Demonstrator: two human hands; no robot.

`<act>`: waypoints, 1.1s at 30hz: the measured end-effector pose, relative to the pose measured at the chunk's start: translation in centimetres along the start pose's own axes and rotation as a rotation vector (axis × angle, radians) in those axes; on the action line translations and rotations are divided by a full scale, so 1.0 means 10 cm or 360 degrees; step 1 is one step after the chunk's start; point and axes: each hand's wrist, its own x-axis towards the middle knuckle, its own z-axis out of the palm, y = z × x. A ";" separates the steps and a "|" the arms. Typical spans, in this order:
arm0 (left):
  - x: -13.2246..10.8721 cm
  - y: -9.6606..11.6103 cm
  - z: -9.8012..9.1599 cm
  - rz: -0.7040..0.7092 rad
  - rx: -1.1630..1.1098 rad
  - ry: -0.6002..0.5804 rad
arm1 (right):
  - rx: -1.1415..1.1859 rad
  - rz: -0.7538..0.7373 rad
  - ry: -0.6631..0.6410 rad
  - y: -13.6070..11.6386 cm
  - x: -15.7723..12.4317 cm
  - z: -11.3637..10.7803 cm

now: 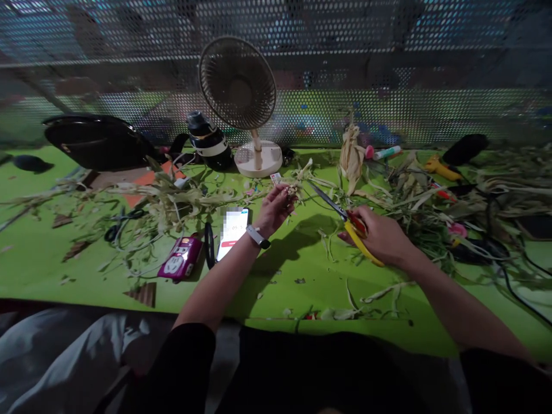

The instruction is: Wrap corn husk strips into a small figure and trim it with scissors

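Note:
My left hand [275,210], with a watch on its wrist, is raised over the middle of the green table. Its fingers pinch a small pale sprig of dried plant [303,179], whose exact kind I cannot make out. In my right hand [383,234] are scissors [360,240] with yellow and red handles. Their long blades [326,198] point up and left toward the sprig, and I cannot tell whether they touch it. A figure-like bundle of dried husks [352,152] stands farther back.
A fan [237,86], a dark bottle [210,144] and a black bag [97,141] line the mesh wall. Lit phone [235,227] and purple power strip [181,257] lie left of my left hand. Dried leaves [425,201] and a yellow glue gun [444,168] are at right.

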 end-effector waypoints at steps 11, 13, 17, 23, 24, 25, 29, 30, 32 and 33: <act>-0.03 -0.05 0.03 -0.0079 0.0073 0.0012 | -0.0124 -0.0009 0.0056 0.06 0.06 0.06; -0.04 -0.06 0.02 -0.0086 0.0092 -0.0002 | -0.0113 -0.0002 0.0050 0.06 0.06 0.06; -0.06 -0.08 0.02 -0.0098 0.0158 -0.0109 | -0.0092 0.0017 0.0038 0.06 0.07 0.05; -0.09 -0.09 0.05 -0.0133 0.0190 -0.0171 | -0.0033 0.0016 0.0009 0.04 0.07 0.03; -0.10 -0.09 0.05 -0.0138 0.0191 -0.0166 | -0.0027 0.0012 0.0004 0.04 0.06 0.02; -0.10 -0.08 0.05 -0.0143 0.0191 -0.0163 | -0.0022 0.0006 -0.0001 0.04 0.06 0.02; -0.08 -0.08 0.05 -0.0141 0.0180 -0.0157 | 0.0020 -0.0016 -0.0048 0.05 0.06 0.03; -0.07 -0.08 0.04 -0.0140 0.0180 -0.0156 | 0.0025 -0.0012 -0.0064 0.05 0.07 0.03; -0.06 -0.08 0.04 -0.0128 0.0176 -0.0154 | 0.0012 -0.0018 -0.0068 0.06 0.07 0.04; -0.06 -0.08 0.04 -0.0119 0.0175 -0.0152 | -0.0007 -0.0033 -0.0060 0.06 0.07 0.04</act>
